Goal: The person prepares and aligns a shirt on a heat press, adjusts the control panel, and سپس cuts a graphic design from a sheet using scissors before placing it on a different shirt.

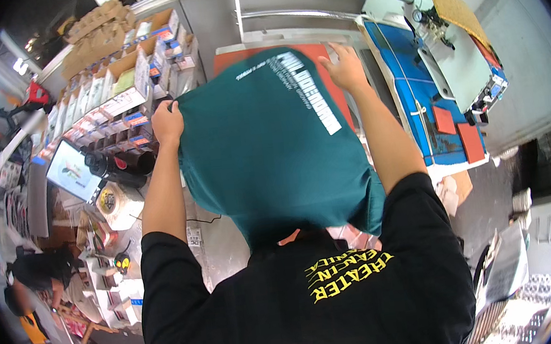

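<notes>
A dark green T-shirt with white printing is spread in front of me, its near part hanging down toward my body. At its far left edge, my left hand is closed on the fabric. My right hand is at the far right, beside the printed part, fingers apart and holding nothing. Whether its thumb touches the cloth I cannot tell. Beneath the shirt lies an orange-red pad, mostly covered, showing along the far and right edges.
On the right stands a blue-topped table with red-orange pads and a machine with a gauge. Boxes of packets fill the left shelf, near a screen and a black cylinder. Another person bends over at lower left.
</notes>
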Motion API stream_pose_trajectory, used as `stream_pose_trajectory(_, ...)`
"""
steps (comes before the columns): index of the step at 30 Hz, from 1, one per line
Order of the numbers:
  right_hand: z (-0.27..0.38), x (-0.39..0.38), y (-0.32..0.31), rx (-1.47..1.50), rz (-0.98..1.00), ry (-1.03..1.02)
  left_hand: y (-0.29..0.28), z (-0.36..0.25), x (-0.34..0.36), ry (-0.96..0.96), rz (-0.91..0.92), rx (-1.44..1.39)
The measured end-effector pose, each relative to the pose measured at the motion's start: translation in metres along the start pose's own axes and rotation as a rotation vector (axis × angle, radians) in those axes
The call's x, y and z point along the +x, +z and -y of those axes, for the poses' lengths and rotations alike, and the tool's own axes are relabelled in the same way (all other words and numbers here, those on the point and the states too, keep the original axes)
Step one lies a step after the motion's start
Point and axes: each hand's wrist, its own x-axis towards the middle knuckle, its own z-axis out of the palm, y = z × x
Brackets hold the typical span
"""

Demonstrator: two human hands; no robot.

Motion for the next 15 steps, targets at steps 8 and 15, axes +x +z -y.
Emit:
stream_pose_trajectory(8,-0.153,-0.234,0.030,0.864,0.331,0.866,0.084,0.063,-0.014,-0.119,0.300,0.028)
stream_pose_trajectory(15,-0.146,-0.296,0.007,0.856,0.371,0.805,0.074,0.055,0.007,-0.137,0.358,0.089)
